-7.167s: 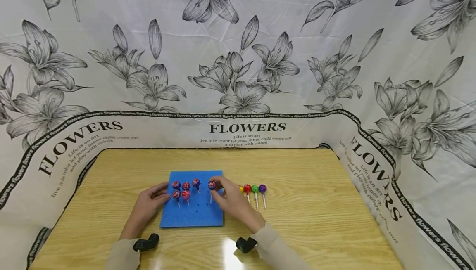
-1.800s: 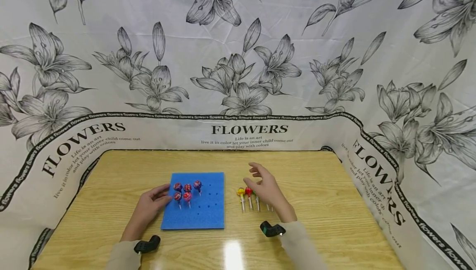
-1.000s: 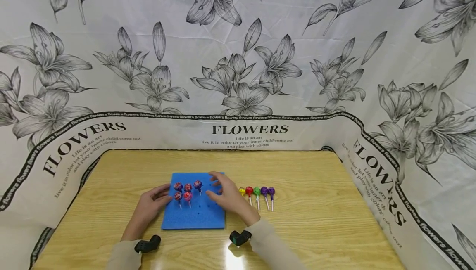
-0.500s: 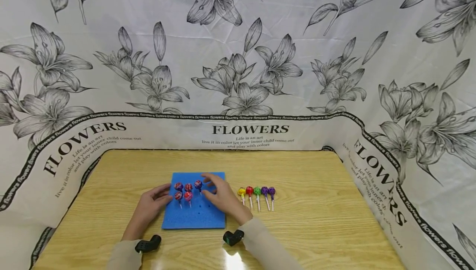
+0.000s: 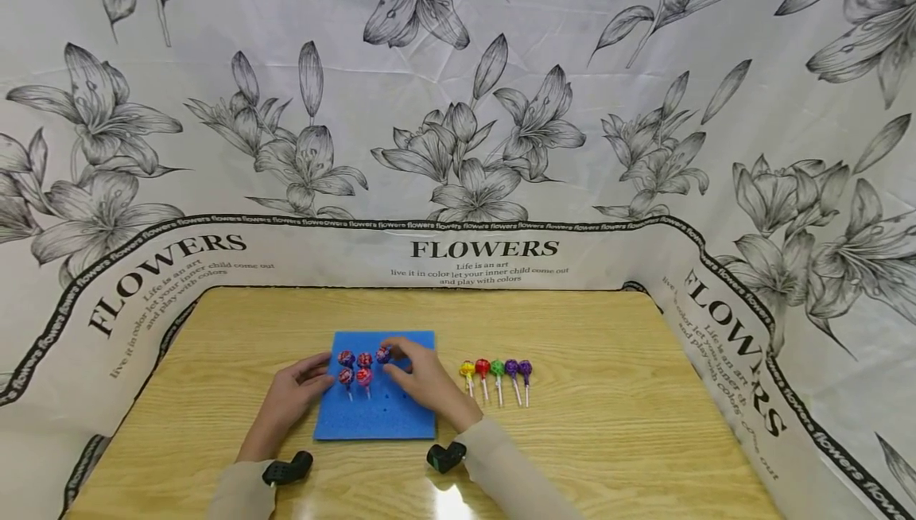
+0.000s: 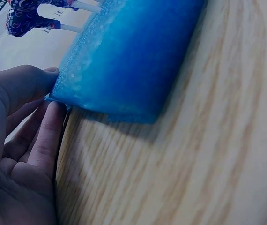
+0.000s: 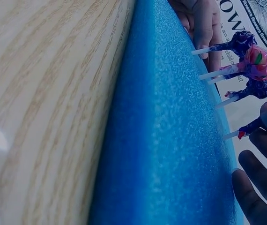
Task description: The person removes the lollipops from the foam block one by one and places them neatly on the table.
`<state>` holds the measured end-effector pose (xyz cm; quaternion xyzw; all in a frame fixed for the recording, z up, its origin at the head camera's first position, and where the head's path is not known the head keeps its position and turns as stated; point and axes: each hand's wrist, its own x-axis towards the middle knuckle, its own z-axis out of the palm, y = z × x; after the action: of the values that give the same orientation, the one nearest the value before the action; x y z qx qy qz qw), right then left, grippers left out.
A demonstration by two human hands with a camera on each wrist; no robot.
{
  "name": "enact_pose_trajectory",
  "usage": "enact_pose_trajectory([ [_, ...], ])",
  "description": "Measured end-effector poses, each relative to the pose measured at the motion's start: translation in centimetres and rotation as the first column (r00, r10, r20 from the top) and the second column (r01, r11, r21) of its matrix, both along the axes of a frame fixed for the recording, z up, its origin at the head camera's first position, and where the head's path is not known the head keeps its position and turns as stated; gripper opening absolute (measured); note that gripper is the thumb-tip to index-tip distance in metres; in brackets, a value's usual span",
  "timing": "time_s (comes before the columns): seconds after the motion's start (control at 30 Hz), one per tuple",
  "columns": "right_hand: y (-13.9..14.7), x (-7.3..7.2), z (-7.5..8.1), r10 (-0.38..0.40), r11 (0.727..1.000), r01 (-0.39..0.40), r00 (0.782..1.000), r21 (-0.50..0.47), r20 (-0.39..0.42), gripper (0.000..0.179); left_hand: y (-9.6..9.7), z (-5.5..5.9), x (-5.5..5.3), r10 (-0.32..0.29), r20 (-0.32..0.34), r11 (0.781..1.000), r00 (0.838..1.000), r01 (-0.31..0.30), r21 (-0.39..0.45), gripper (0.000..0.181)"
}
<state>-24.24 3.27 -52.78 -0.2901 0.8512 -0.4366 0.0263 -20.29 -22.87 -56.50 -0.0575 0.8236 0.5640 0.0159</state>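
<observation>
A blue foam board (image 5: 372,424) lies on the table, with lollipops standing in two rows at its left. My left hand (image 5: 292,397) rests at the board's left edge. In the left wrist view its thumb (image 6: 30,82) lies against the upper corner, the fingers beside it. My right hand (image 5: 424,378) reaches over the board and pinches the purple-wrapped lollipop (image 5: 383,355) at the right end of the back row. In the right wrist view this lollipop's white stick (image 7: 231,135) points at the foam. Left of it stand a pink lollipop (image 5: 363,378) and several dark red-and-purple ones.
Right of the board, several lollipops lie side by side: yellow (image 5: 467,369), red (image 5: 483,367), green (image 5: 498,368) and two purple (image 5: 525,367). Small holes (image 5: 387,396) dot the foam. Flower-printed cloth (image 5: 472,254) walls the wooden table (image 5: 572,329) behind and at both sides.
A lollipop that my right hand held at the board's right side now lies in the row on the table. That hand came back left and took hold of another. My left hand stayed put.
</observation>
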Motion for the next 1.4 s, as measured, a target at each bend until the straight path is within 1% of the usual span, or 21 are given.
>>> enact_pose_trajectory([
  [0.2, -0.2, 0.0, 0.2, -0.002, 1.000, 0.002, 1.000, 0.012, 0.007, 0.035, 0.0, -0.1, 0.0, 0.000, 0.003, 1.000, 1.000, 0.000, -0.004, 0.050],
  [0.43, -0.3, -0.1, 0.2, -0.001, 1.000, 0.001, 1.000, 0.007, -0.009, 0.031, 0.0, -0.1, -0.1, 0.001, -0.003, 1.000, 1.000, -0.001, -0.022, 0.050],
  [0.67, -0.2, -0.1, 0.4, -0.005, 0.999, 0.006, 1.000, -0.052, 0.007, 0.031, 0.1, 0.0, 0.0, 0.003, 0.001, 1.000, 1.000, -0.003, -0.014, 0.050],
  [0.87, 0.0, -0.4, 0.8, -0.012, 0.996, 0.011, 1.000, -0.089, -0.022, 0.033, 0.0, -0.1, 0.0, 0.000, 0.004, 1.000, 1.000, 0.000, -0.008, 0.050],
  [0.97, 0.2, -0.5, 1.2, -0.028, 0.995, 0.024, 0.999, -0.100, -0.037, 0.032, 0.0, 0.0, 0.0, -0.002, 0.004, 1.000, 1.000, 0.002, -0.009, 0.050],
  [1.17, 0.6, -0.5, 2.5, -0.061, 0.990, 0.053, 0.997, -0.134, -0.055, 0.028, 0.0, 0.1, 0.1, -0.008, -0.005, 1.000, 1.000, 0.008, -0.018, 0.051],
  [1.4, 2.1, -0.5, 3.8, -0.092, 0.984, 0.081, 0.994, -0.159, -0.066, 0.029, 0.0, 0.1, 0.1, -0.006, 0.003, 1.000, 1.000, 0.006, -0.014, 0.051],
])
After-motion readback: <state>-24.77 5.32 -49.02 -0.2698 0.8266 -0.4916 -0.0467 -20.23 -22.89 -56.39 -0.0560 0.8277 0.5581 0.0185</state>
